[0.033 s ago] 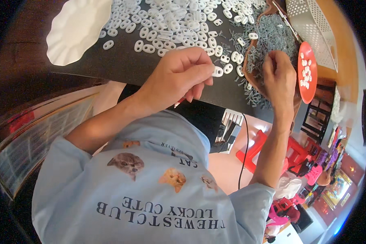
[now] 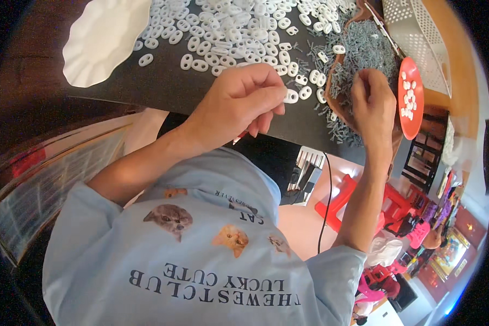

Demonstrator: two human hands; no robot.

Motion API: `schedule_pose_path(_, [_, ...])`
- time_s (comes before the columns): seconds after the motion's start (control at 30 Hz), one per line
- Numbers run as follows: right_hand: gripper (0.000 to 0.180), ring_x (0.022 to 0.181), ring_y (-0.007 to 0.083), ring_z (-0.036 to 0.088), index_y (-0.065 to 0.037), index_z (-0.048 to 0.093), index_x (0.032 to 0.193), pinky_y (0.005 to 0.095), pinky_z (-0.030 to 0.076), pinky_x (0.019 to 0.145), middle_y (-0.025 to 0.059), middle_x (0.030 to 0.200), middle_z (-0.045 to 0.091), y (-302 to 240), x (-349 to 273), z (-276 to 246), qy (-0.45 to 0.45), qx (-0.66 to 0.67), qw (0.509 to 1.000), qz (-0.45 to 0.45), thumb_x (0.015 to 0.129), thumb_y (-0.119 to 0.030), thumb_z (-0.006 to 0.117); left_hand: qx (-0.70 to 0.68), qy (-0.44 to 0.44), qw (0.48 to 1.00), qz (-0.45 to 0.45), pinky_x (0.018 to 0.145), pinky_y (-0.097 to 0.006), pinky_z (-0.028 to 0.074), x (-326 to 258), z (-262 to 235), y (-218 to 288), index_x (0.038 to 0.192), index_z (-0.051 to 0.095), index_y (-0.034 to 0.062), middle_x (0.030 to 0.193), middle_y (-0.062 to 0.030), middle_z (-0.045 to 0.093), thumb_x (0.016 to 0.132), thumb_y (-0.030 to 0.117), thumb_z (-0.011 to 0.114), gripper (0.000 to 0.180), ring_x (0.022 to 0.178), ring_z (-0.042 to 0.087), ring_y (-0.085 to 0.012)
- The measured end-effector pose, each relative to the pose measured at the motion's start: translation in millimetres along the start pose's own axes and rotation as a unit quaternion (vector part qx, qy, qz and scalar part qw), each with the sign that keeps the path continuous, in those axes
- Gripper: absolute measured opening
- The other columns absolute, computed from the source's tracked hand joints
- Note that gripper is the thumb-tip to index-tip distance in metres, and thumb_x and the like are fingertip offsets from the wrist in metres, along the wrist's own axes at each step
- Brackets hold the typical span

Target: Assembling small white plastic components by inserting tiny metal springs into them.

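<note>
My left hand is closed above the table's near edge. Between its thumb and index finger it pinches a small white oval plastic piece with two holes. Over the right side of the heap of grey screws is my right hand, its fingers curled together. Whatever those fingertips hold, if anything, is hidden. Many more white two-hole pieces lie heaped across the dark table, a few of them scattered among the screws.
A white wavy-edged tray lies at the far left. Right of the screws sit a red plate with small white parts and a white perforated basket. A black cable hangs below the table near a red stool.
</note>
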State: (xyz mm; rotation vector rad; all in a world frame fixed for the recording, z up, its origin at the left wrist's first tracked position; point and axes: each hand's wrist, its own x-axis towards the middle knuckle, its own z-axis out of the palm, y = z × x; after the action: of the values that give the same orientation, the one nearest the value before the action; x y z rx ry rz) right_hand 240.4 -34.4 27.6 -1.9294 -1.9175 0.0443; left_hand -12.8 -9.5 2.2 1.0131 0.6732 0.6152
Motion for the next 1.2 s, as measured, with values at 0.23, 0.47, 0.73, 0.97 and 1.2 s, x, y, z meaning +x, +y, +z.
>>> schedule_pose_path(0.23, [0.004,0.066,0.0314,0.056,0.000,0.055,0.084,0.0369,0.044,0.059,0.0149,0.074,0.054,-56.2,-15.8,-8.0,-0.113,0.166,0.978,-0.057,0.081,-0.002,0.055,0.003,-0.034,0.997,0.076,0.046,-0.020,0.040,1.2,6.1,6.1,0.088,0.055,0.0028,0.065,-0.0024,0.056,0.095,0.021,0.048,0.020,0.051,0.051,-0.0067])
schedule_pose_path(0.47, [0.006,0.058,0.0226,0.048,0.001,0.054,0.083,0.0320,0.041,0.054,0.0101,0.069,0.049,-64.6,-20.9,-7.3,-0.121,0.266,0.955,-0.043,0.078,0.002,0.056,-0.013,-0.043,0.998,0.051,0.044,-0.019,0.039,3.1,9.9,5.4,0.087,0.054,0.0027,0.060,-0.0009,0.053,0.095,0.021,0.049,0.020,0.049,0.050,-0.0062])
schedule_pose_path(0.73, [0.010,0.072,0.0378,0.057,0.000,0.057,0.088,0.0426,0.046,0.064,0.0184,0.084,0.059,-43.4,15.7,4.2,-0.045,0.066,0.994,-0.071,0.085,-0.009,0.054,0.053,-0.031,0.998,0.026,0.043,-0.019,0.039,5.0,2.3,12.7,0.085,0.054,0.0035,0.062,-0.0004,0.053,0.093,0.019,0.051,0.017,0.050,0.049,-0.0049])
schedule_pose_path(0.97, [0.012,0.072,0.0357,0.057,-0.001,0.057,0.094,0.0375,0.045,0.064,0.0152,0.084,0.056,-58.8,52.5,15.1,-0.075,-0.020,0.988,-0.135,0.085,-0.009,0.056,0.076,-0.039,0.996,0.031,0.043,-0.019,0.038,2.9,0.9,1.0,0.082,0.053,0.0038,0.063,0.0019,0.049,0.091,0.015,0.053,0.015,0.051,0.049,-0.0037])
schedule_pose_path(1.2, [0.010,0.074,0.0331,0.059,-0.006,0.058,0.092,0.0391,0.048,0.062,0.0103,0.086,0.056,-56.1,78.5,39.5,-0.104,-0.079,0.964,-0.231,0.084,-0.013,0.058,0.095,-0.007,0.995,0.041,0.042,-0.020,0.038,9.2,-1.6,4.2,0.079,0.052,0.0027,0.060,0.0018,0.049,0.092,0.015,0.053,0.018,0.048,0.048,-0.0038])
